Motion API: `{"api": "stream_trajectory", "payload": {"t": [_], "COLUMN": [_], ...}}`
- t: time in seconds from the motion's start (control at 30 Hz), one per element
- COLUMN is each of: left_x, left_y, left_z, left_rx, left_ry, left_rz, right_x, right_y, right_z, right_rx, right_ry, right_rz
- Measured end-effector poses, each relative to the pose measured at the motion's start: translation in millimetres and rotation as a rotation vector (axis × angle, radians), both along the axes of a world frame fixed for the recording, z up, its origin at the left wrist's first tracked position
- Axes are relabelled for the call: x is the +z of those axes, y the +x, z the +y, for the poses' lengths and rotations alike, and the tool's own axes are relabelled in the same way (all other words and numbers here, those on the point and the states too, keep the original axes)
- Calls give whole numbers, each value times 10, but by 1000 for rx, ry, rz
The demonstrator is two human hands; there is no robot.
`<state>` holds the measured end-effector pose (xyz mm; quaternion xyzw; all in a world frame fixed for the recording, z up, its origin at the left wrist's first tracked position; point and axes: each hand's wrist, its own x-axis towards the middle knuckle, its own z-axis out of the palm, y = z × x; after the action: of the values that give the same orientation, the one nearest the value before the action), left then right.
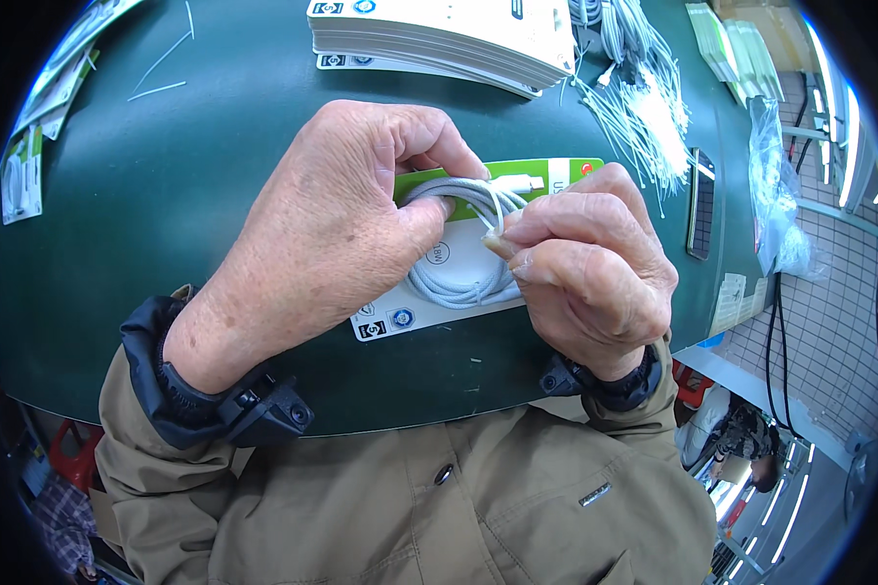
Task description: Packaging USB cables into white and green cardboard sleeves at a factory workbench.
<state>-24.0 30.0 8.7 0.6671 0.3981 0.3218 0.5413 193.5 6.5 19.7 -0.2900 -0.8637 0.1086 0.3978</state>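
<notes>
A coiled pale grey cable [449,291] lies against a white and green packaging card [385,310], just above the dark green table. My left hand [322,219] is closed on the upper part of the coil, thumb and forefinger pinching it against the card. Near the card's green edge, the cable's white plug [519,183] points right. A thin white tie [498,207] loops round the upper right of the coil. My right hand [600,268] pinches the tie's ends between thumb and fingertips; its remaining fingers are curled in. The fingertips partly hide those ends.
Beyond my hands sits a stack of white cards [439,41]. To its right are a heap of loose white ties [649,122] and bundled grey cables [626,34]. A phone [700,207] and clear plastic bag [778,175] lie far right. Carded packs [21,180] lie left; another person [751,439] is lower right.
</notes>
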Motion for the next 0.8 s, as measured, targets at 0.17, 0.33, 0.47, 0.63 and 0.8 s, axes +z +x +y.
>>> {"api": "stream_trajectory", "payload": {"t": [0.17, 0.33, 0.47, 0.63, 0.8], "left_x": [-2, -25, -17, -44, -27], "left_y": [-9, -7, 34, 54, 10], "left_z": [-4, 5, -9, -15, 28], "left_rx": [5, -9, -16, -35, 14], "left_ry": [-4, -28, -32, -20, -85], "left_rz": [7, -5, -40, -28, -81], "right_x": [-17, -56, 6, 3, 147], "right_y": [-24, -35, -34, -5, 94], "right_z": [5, 36, 25, 31, 67], "right_rx": [-7, -14, -18, 14, -182], "right_ry": [-31, -42, -46, -59, -194], "right_rz": [-25, -55, -138, -227, 87]}}
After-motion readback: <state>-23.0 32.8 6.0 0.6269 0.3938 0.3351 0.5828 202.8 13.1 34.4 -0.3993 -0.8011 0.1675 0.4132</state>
